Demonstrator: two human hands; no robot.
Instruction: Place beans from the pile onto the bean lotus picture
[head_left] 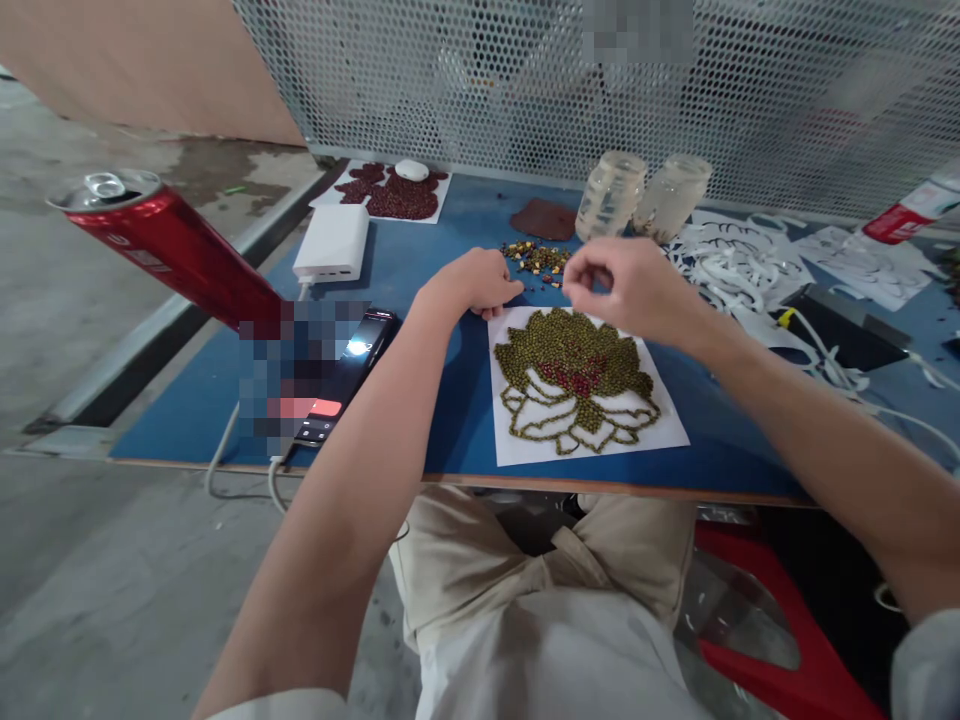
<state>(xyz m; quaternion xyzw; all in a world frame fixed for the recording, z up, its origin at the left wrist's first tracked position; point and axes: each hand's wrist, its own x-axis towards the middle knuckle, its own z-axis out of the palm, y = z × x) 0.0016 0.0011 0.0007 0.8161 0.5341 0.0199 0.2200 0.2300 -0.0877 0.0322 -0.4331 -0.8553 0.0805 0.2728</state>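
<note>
A white sheet with a lotus picture made of green and red beans lies on the blue table. My left hand rests curled on the table at the sheet's upper left corner, fingers closed. My right hand hovers above the sheet's top edge, thumb and fingers pinched together; what they hold is too small to see. A small heap of mixed beans lies just behind both hands.
Two glass jars stand at the back by a brown bean patch. A white power bank, a phone, a red can, another bean sheet and white paper cut-outs surround the work. Mesh fence behind.
</note>
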